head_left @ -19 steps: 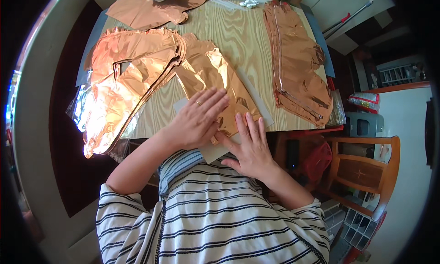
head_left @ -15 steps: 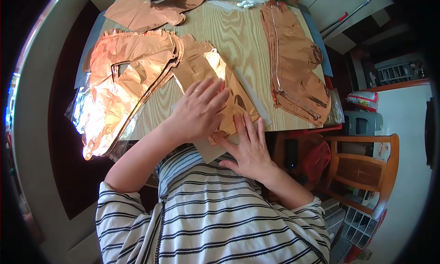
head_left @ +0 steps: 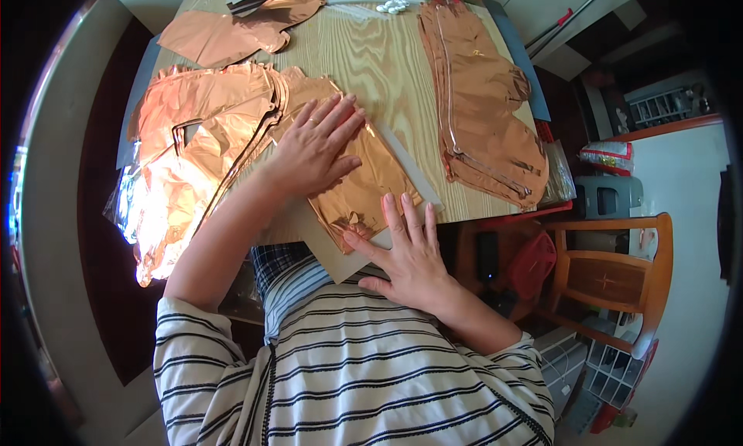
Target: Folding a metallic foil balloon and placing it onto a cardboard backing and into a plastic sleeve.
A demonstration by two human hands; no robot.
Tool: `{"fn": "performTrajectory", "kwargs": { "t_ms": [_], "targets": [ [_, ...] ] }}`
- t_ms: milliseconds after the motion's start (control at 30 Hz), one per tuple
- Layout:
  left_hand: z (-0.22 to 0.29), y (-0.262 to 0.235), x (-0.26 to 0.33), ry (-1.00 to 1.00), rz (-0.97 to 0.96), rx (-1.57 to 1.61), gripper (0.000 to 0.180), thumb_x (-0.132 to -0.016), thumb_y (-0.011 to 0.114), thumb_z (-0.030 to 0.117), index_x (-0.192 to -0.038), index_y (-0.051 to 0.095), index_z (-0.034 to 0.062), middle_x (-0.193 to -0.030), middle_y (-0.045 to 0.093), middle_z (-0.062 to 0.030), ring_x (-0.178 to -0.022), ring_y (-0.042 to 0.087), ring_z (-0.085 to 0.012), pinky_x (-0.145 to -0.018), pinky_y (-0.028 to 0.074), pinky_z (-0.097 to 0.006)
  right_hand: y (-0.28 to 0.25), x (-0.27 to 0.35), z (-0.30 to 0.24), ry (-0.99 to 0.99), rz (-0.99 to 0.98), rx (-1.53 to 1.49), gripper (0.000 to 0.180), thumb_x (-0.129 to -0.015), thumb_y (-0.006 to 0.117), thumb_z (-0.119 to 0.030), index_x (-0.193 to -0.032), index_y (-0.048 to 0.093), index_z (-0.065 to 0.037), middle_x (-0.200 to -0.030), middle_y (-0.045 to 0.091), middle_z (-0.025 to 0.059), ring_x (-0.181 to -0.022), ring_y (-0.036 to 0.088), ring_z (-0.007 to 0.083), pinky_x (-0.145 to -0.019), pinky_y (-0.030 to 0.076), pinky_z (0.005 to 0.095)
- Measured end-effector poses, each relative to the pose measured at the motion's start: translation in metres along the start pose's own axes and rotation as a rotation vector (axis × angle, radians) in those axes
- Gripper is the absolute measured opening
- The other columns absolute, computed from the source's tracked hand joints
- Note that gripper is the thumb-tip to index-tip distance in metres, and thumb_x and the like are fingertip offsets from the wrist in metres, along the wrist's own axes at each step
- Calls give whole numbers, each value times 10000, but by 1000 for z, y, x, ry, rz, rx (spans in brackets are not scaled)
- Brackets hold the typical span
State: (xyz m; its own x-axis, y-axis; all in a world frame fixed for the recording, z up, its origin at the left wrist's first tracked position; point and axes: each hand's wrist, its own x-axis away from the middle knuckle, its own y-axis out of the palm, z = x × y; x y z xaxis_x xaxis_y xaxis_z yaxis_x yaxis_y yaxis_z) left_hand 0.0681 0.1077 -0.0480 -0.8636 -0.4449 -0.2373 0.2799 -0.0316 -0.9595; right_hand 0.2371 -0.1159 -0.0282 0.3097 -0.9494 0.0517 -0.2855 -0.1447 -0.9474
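From the head camera, the left hand (head_left: 313,148) lies flat with fingers spread on a flat, crinkled copper-coloured foil balloon (head_left: 364,186), pressing it onto a pale grey card sheet (head_left: 340,256) at the near edge of the light wooden table (head_left: 379,59). The right hand (head_left: 406,252) is also open and flat — its fingertips touch the balloon's near end and the card. The balloon's long axis runs diagonally, from the far left under the left hand toward the near right. A heap of shiny copper foil balloons (head_left: 193,152) lies to the left, partly in a clear plastic bag (head_left: 124,210) — another copper foil stack (head_left: 484,105) lies at the right.
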Motion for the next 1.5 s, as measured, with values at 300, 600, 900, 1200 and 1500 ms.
{"fn": "performTrajectory", "kwargs": {
  "t_ms": [300,600,900,1200,1500],
  "targets": [
    [37,-11,35,46,-115,94,756,-999,494,518,-1589,327,76,-1643,322,-156,-1531,273,-336,-1252,145,-536,3,20,17,-28,608,-238,607,-821,806,-314,-1316,562,-62,-1391,509,250,-1260,505,445,-1083,368,577],
    [61,-12,56,214,-221,223,779,-1003,458,577,-1597,315,94,-1657,301,-138,-1537,265,-335,-1251,147,-535,12,47,48,546,104,-2046,373,-994,670,-231,-1254,611,30,-1116,715,76,-1017,660,119,-943,506,288],
    [67,-42,125,-429,409,754,911,-826,826,280,-1552,340,22,-1521,443,-210,-1321,522,-328,-1084,425,-461,17,41,21,403,171,-1853,320,-968,684,-96,-1277,648,-18,-1186,714,52,-1061,654,123,-973,498,310],
    [90,-64,135,-924,337,1238,1274,-735,912,413,-1633,72,81,-1557,344,-242,-1306,504,-334,-1023,495,-462,13,42,-9,272,154,-1982,258,-979,664,-85,-1227,660,-14,-1164,720,70,-1066,655,145,-984,491,325],
    [87,-65,124,-755,341,1267,1169,-781,877,133,-1628,76,55,-1478,456,-184,-1323,518,-229,-1074,468,-363,15,53,-18,422,253,-1741,155,-971,672,-51,-1119,705,-21,-1035,730,14,-984,633,83,-943,480,282]
  ]
}}
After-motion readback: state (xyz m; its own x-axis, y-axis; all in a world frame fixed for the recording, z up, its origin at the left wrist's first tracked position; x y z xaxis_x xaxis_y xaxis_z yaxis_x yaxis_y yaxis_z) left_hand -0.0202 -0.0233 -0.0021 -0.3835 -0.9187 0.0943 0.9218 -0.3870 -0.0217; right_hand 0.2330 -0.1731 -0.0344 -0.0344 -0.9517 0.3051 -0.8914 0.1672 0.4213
